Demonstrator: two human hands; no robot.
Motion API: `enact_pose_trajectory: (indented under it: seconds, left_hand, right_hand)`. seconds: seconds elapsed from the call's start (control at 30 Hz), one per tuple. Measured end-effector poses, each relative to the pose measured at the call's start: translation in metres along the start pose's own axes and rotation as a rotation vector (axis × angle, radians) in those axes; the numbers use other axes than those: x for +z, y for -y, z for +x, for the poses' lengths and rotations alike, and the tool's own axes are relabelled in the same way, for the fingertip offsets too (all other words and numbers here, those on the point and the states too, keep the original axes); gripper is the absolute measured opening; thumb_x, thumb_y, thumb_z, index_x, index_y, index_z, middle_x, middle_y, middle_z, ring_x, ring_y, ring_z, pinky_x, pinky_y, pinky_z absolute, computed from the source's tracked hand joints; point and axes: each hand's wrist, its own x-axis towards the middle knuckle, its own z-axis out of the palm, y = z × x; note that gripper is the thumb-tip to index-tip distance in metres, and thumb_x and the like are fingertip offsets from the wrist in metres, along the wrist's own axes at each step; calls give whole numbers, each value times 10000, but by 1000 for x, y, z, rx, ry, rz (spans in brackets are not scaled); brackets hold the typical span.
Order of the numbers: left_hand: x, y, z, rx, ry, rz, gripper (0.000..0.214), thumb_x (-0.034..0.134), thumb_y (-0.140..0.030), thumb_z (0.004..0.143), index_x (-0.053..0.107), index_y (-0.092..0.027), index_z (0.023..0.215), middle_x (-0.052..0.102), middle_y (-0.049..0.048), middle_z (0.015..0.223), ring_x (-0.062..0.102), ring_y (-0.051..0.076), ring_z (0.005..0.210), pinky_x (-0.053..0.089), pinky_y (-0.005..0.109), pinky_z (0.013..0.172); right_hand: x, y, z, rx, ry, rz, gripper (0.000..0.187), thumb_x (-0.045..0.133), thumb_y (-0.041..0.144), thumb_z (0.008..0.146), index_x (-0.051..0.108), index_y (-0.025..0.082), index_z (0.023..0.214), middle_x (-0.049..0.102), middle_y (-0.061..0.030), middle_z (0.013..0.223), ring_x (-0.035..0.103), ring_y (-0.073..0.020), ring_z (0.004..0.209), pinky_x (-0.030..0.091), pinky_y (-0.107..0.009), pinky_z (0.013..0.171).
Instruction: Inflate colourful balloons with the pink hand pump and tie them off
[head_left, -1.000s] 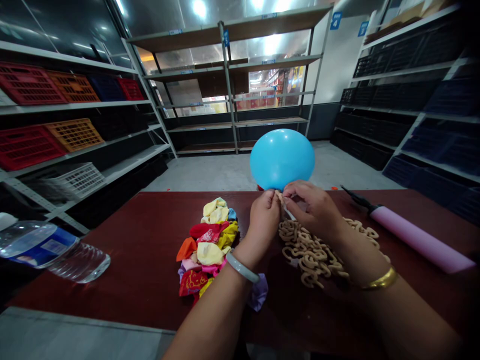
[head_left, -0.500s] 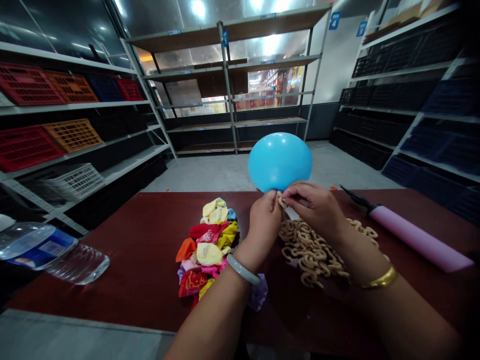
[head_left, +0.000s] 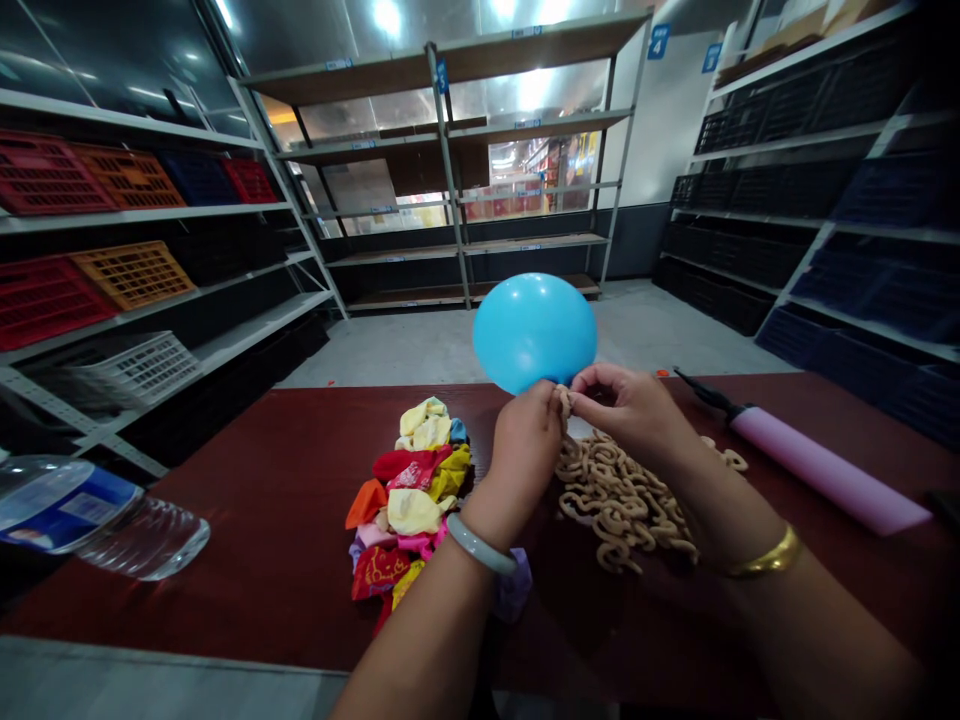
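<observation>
An inflated blue balloon (head_left: 534,330) rises beyond my hands over the far table edge. My left hand (head_left: 527,432) is closed at the balloon's lower end; the neck itself is hidden behind its fingers. A tan curled piece (head_left: 565,402) shows between the two hands, and my right hand (head_left: 630,408) pinches at it with thumb and forefinger. Under the right forearm lies a heap of similar tan curly pieces (head_left: 619,495). Left of my left wrist is a pile of limp, uninflated balloons (head_left: 412,510) in several colours.
On the dark red table (head_left: 277,520), a pink hand pump (head_left: 825,465) with a black nozzle lies at the right. A clear water bottle (head_left: 105,520) with a blue label is at the left edge. Shelves with coloured crates (head_left: 135,275) flank the room; a bare metal rack (head_left: 457,190) stands behind.
The balloon has shifted left and tilted slightly. My right thumb and forefinger have opened into a wider loop near the tan piece. The whole view has shifted a little.
</observation>
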Motion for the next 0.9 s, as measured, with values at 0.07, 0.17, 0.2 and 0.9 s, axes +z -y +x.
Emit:
enact_pose_trajectory:
  seconds: [0.07, 0.17, 0.2, 0.9]
  left_hand:
    - [0, 0, 2, -16, 9, -92, 255, 500, -304, 963, 604, -213, 748, 575, 18, 702, 464, 167, 663, 278, 260, 630]
    - [0, 2, 3, -12, 13, -189, 259, 502, -298, 962, 633, -204, 759, 609, 15, 735, 489, 157, 690, 314, 247, 656]
    - [0, 3, 3, 0, 16, -190, 247, 515, -288, 955, 637, -203, 757, 613, 15, 743, 493, 156, 698, 318, 244, 661]
    - [6, -1, -1, -6, 39, -311, 263, 475, -353, 990, 530, -202, 782, 518, 3, 752, 441, 141, 709, 336, 265, 665]
  right_hand:
    - [3, 2, 0, -97, -91, -133, 133, 618, 314, 810, 604, 212, 725, 651, -32, 722, 563, -165, 669, 413, -313, 636]
    - [7, 3, -2, -233, -214, -299, 111, 604, 267, 809, 550, 224, 723, 631, -37, 738, 560, -181, 712, 407, -331, 680]
    - [9, 3, -2, -252, -235, -328, 111, 605, 261, 808, 538, 227, 726, 626, -35, 736, 558, -182, 715, 404, -332, 682]
    - [-9, 12, -6, -68, -132, 62, 123, 652, 312, 844, 699, 201, 865, 703, -56, 886, 642, -186, 827, 490, -313, 741]
